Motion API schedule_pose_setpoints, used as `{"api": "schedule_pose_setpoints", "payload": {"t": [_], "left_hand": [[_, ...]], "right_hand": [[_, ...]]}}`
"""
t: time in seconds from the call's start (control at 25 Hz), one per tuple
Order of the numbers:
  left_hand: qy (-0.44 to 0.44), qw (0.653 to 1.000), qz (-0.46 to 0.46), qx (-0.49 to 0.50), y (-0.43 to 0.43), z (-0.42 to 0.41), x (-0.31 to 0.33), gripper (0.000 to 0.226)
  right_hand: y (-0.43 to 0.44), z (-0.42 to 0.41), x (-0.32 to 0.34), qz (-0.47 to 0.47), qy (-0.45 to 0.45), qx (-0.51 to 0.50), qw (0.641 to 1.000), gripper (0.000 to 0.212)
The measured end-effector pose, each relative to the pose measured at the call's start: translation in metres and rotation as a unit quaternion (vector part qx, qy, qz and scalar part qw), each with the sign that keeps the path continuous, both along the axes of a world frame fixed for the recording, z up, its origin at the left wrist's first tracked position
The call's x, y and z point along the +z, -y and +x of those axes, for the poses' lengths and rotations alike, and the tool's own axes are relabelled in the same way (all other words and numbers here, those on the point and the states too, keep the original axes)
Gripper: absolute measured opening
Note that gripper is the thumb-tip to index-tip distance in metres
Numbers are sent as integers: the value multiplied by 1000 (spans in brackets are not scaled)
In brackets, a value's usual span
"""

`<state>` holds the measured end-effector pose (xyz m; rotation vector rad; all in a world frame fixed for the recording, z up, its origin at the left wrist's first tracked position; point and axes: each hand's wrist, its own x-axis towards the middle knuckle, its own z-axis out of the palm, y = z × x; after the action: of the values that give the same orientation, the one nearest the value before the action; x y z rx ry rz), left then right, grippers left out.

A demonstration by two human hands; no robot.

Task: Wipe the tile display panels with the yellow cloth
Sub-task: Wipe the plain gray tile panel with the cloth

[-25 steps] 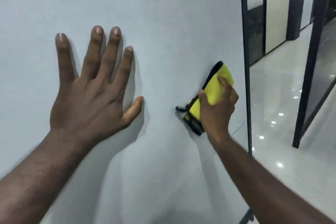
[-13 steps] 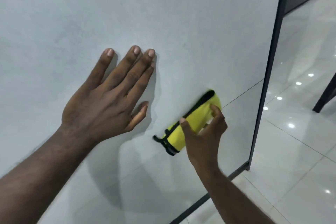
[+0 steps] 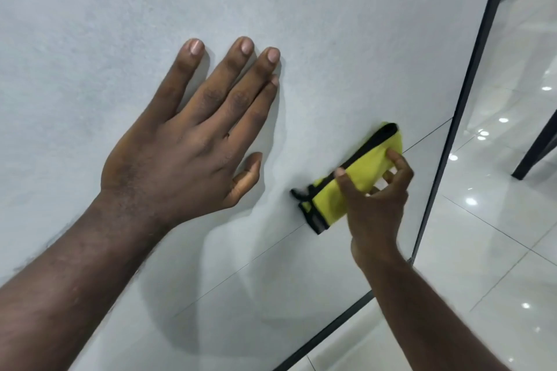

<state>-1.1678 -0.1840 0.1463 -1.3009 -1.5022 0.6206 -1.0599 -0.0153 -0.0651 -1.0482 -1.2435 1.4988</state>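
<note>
The left hand point(image 3: 187, 156) lies flat on the pale grey tile panel point(image 3: 331, 24), fingers straight and slightly spread. To its right, the right hand point(image 3: 376, 202) grips the folded yellow cloth point(image 3: 355, 181) with black edging, thumb and fingers curled round it, holding it against the panel's lower part, near the black frame point(image 3: 464, 93) beside the glossy floor point(image 3: 497, 250).

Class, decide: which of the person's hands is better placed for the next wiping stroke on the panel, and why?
Right. The right hand grips the yellow cloth against the tile panel; the left hand lies flat on the panel, fingers straight, holding nothing.
</note>
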Motion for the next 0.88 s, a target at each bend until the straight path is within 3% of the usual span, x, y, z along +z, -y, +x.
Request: {"api": "schedule_pose_setpoints", "payload": {"t": [0.12, 0.24, 0.32, 0.48, 0.64, 0.68, 0.8, 0.88], "left_hand": [[6, 1000, -4, -10, 3, -2, 0, 77], [14, 999, 4, -42, 7, -6, -1, 68], [63, 995, 23, -74, 8, -5, 3, 58], [79, 990, 100, -65, 40, -2, 38, 57], [56, 985, 153, -62, 83, -9, 98, 65], [55, 983, 166, -60, 92, -10, 112, 67], [46, 969, 239, -36, 131, -16, 163, 73], [43, 961, 272, -19, 155, -22, 196, 81]], "right_hand": [[17, 6, -15, -70, 47, 4, 996, 81], [60, 11, 12, 31, 6, 75, 997, 80], [38, 2, 39, 112, 4, 34, 993, 79], [16, 0, 76, 52, 42, -26, 997, 79], [53, -3, 145, 292, 16, 11, 956, 80], [45, -7, 171, 311, 13, 0, 950, 78], [33, -15, 247, 219, -1, -29, 975, 73], [58, -20, 282, 318, 6, -27, 948, 74]]}}
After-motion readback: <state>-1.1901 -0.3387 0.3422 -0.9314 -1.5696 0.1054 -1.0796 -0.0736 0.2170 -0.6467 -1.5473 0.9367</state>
